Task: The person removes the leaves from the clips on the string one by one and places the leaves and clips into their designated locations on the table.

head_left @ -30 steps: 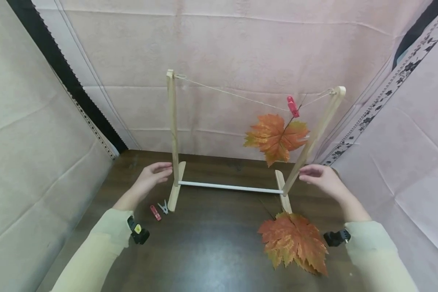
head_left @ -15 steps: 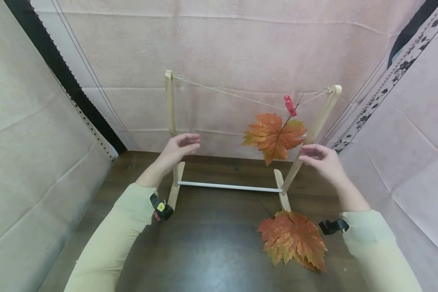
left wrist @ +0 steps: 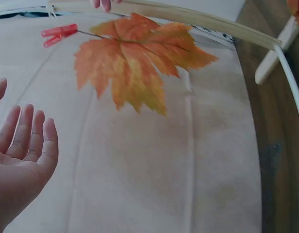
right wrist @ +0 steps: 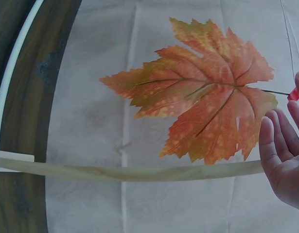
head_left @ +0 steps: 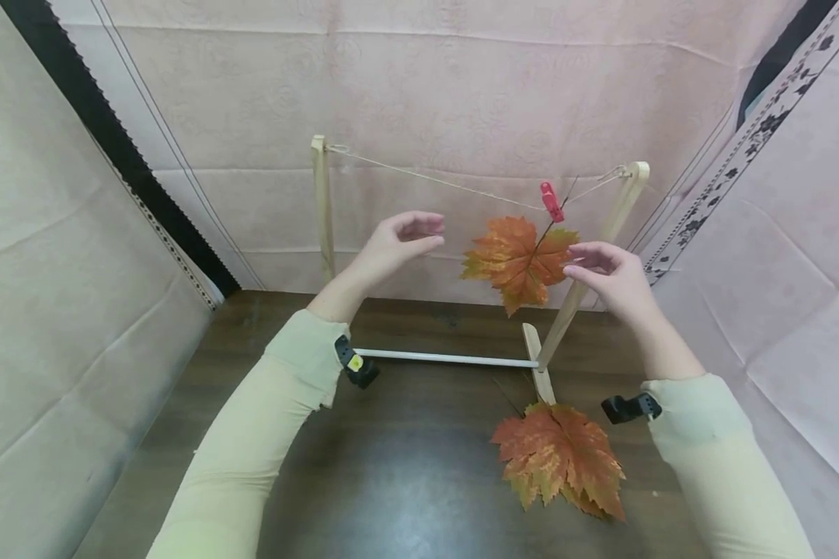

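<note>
An orange maple leaf [head_left: 520,260] hangs by its stem from a red clothespin [head_left: 551,202] on a string [head_left: 433,179] between two wooden posts. My left hand [head_left: 402,241] is in the air left of the leaf, apart from it, fingers loosely bent and holding nothing. In the left wrist view, its palm [left wrist: 23,165] faces the camera below the clothespin [left wrist: 59,35]. My right hand [head_left: 611,279] is beside the right post [head_left: 565,318], near the leaf's right edge, with nothing in its fingers. In the right wrist view, its fingertips lie near the leaf [right wrist: 202,92]; contact cannot be told.
More maple leaves [head_left: 562,462] lie stacked on the dark wooden table [head_left: 405,481] at the front right. A white rod [head_left: 447,358] joins the stand's feet low down. The left post [head_left: 323,210] is partly behind my left arm. Pale cloth [head_left: 461,93] hangs behind.
My left hand has risen and moved right, from the left post towards the hanging leaf. My right hand has moved up along the right post. My left arm now hides the clothespins on the table.
</note>
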A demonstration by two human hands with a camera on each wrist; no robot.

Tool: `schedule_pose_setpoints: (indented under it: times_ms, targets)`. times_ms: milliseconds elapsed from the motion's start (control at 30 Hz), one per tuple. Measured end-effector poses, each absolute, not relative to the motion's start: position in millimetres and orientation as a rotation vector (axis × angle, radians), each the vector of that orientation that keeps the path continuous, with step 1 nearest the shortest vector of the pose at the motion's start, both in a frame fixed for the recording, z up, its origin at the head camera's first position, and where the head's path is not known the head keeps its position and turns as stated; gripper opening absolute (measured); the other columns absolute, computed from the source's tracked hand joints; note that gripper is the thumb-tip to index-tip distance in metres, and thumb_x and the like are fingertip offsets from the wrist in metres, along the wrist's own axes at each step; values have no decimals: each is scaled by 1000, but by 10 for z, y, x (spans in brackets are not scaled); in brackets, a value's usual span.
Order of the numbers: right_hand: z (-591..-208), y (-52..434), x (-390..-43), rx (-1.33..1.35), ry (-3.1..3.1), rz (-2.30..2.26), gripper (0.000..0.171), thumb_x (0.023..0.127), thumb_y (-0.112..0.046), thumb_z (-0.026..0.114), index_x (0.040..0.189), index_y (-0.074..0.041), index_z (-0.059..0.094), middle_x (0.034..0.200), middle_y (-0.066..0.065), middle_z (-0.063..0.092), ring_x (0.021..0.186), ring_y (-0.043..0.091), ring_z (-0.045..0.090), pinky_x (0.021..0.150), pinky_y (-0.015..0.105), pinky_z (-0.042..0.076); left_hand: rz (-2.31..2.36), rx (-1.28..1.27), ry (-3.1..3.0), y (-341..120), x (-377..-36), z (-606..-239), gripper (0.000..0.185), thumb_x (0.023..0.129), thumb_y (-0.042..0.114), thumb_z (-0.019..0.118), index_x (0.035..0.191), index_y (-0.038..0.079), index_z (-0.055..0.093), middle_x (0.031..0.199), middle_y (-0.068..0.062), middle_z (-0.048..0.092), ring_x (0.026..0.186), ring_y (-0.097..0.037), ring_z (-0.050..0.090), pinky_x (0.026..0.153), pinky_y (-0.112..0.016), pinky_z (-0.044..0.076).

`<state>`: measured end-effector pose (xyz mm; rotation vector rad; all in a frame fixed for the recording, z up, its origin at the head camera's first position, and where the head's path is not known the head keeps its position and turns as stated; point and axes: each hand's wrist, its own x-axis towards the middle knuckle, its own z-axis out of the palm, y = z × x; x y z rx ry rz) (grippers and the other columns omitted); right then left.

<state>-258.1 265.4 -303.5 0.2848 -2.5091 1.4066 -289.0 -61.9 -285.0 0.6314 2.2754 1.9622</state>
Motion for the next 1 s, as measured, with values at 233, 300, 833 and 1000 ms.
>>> schedule_pose_setpoints:
  times_ms: [233,300,833,1000]
  targets:
    - [-2939,2593,-2628,245,-2460,1483,46,85,-21,70,123,0,56,101,-17,64,81,-7,61,72,10,50,1918,692,2311,-342,-2961,-2639,40,89,17,64,126,5,55,127,-12,59,114,-18,57,94,-30,50]
    - [-2908,2572,-2627,251,-2467,1487,48,85,-21,70,125,0,54,107,-13,63,83,-6,60,73,9,50,1914,692,2323,-257,-2968,-2580,40,89,19,65,125,6,56,125,-10,60,113,-16,57,94,-27,49]
    - [-2818,2392,-2786,217,-2469,1590,58,87,-18,66,138,-5,41,138,22,45,78,-5,59,71,16,53,2047,674,2241,367,-3048,-2339,52,88,22,66,134,9,48,134,-6,55,121,-14,53,96,-21,47]
    - [-2848,2354,-2849,186,-2497,1615,60,87,-20,67,138,-3,40,126,13,50,76,-2,59,66,17,53,2050,629,2195,511,-3067,-2298,58,88,24,66,139,11,42,139,-4,50,126,-14,50,102,-26,44]
